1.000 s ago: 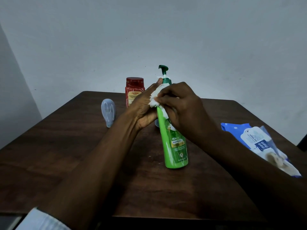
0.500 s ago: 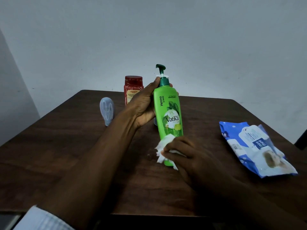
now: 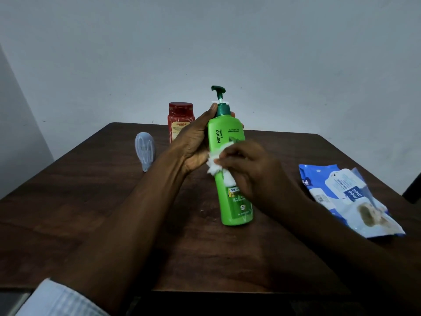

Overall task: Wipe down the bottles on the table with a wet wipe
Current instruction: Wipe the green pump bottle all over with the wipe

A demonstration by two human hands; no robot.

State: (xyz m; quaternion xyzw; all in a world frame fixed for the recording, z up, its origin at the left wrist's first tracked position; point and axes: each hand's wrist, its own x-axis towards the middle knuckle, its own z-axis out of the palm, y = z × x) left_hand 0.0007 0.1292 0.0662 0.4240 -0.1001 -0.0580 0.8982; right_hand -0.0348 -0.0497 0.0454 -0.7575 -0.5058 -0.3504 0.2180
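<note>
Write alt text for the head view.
The left-hand grip holds a tall green plastic pump bottle standing on a dark wooden table; right-hand grip presses a crumpled white wet wipe against its front. Behind stand a red jar and a small grey-blue bottle; a blue wipes pack lies right.

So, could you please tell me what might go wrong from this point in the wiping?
The green bottle leans, held only near its neck by the left hand; a firm stroke of the wet wipe in the right hand might slip it free. The red jar stands close behind the left hand and could be knocked.
</note>
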